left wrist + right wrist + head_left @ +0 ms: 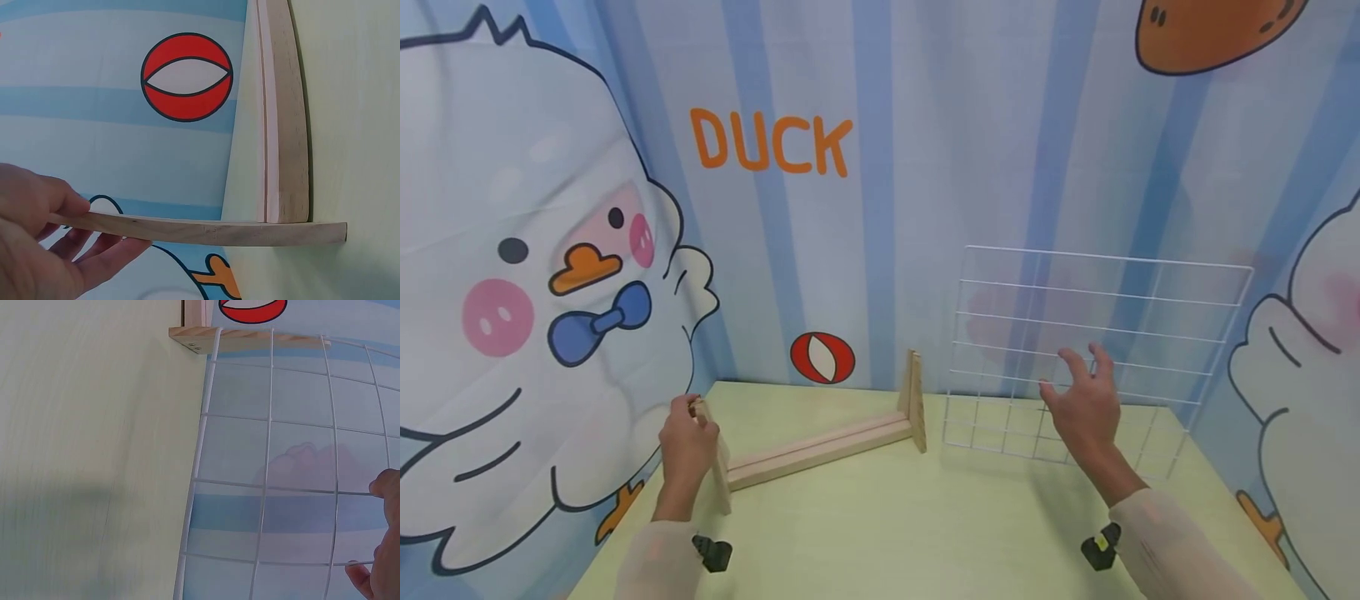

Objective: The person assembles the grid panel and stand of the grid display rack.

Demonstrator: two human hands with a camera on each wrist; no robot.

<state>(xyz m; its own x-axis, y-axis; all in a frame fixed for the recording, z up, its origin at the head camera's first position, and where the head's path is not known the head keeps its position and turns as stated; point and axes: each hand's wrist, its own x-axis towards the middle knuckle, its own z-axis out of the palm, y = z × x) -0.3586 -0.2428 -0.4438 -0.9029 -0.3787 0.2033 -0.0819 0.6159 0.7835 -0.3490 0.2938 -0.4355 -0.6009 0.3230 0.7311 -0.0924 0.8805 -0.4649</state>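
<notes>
At the left of the head view, my left hand (688, 442) grips the upper end of an upright wooden board. That board is the left side of a wooden stand (820, 454), whose long rail runs to a second upright at the right. In the left wrist view, thumb and fingers lie on either side of the board (206, 231). My right hand (1084, 412) is spread in front of a white wire grid panel (1037, 320), fingers apart and bent slightly. The right wrist view has its fingertips (381, 484) right at the wires. The panel stands nearly upright on the table.
A pale yellow table (895, 533) lies under both objects. Behind it hangs a blue striped curtain (925, 125) printed with cartoon ducks. The stand's right upright (914, 400) is close to the panel's left edge.
</notes>
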